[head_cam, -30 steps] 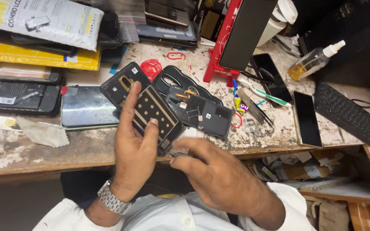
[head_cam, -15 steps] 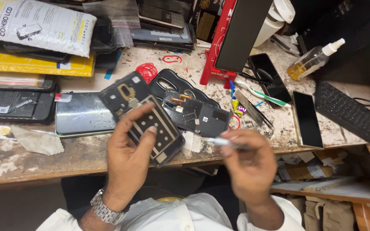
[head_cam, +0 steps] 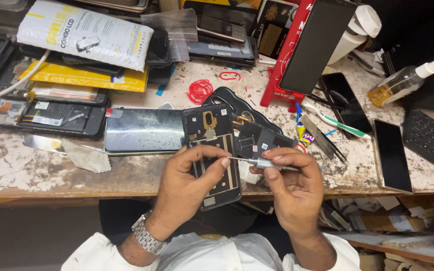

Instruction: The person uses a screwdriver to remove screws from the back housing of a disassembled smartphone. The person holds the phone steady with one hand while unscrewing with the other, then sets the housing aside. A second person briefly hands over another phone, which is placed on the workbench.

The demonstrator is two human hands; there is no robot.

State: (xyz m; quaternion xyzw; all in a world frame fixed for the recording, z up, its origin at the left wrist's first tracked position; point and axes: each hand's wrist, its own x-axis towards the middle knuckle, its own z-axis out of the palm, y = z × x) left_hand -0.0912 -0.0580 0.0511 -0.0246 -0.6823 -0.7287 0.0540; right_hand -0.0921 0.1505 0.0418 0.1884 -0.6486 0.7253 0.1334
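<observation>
My left hand (head_cam: pixel 187 188) grips a black opened phone frame (head_cam: pixel 212 145) with gold parts, held upright over the front edge of the worn workbench (head_cam: pixel 36 175). My right hand (head_cam: pixel 292 185) holds a small silver screwdriver (head_cam: pixel 262 162), its thin tip pointing left at the frame's right edge, close to my left thumb. Behind the frame lie other black phone parts (head_cam: pixel 254 135) on the bench. A metal watch (head_cam: pixel 144 236) is on my left wrist.
A cracked screen panel (head_cam: pixel 141 130) lies left of the frame. Phones (head_cam: pixel 393 155), tweezers (head_cam: pixel 320 135), a toothbrush (head_cam: pixel 335 120), a spray bottle (head_cam: pixel 403 80), a keyboard (head_cam: pixel 430 140) and a red stand (head_cam: pixel 302 50) sit to the right. Packages (head_cam: pixel 84 32) and phone parts crowd the back left.
The left hand has turned the frame more upright and brought it nearer. The right hand has swung in from the right, putting the screwdriver tip at the frame's edge.
</observation>
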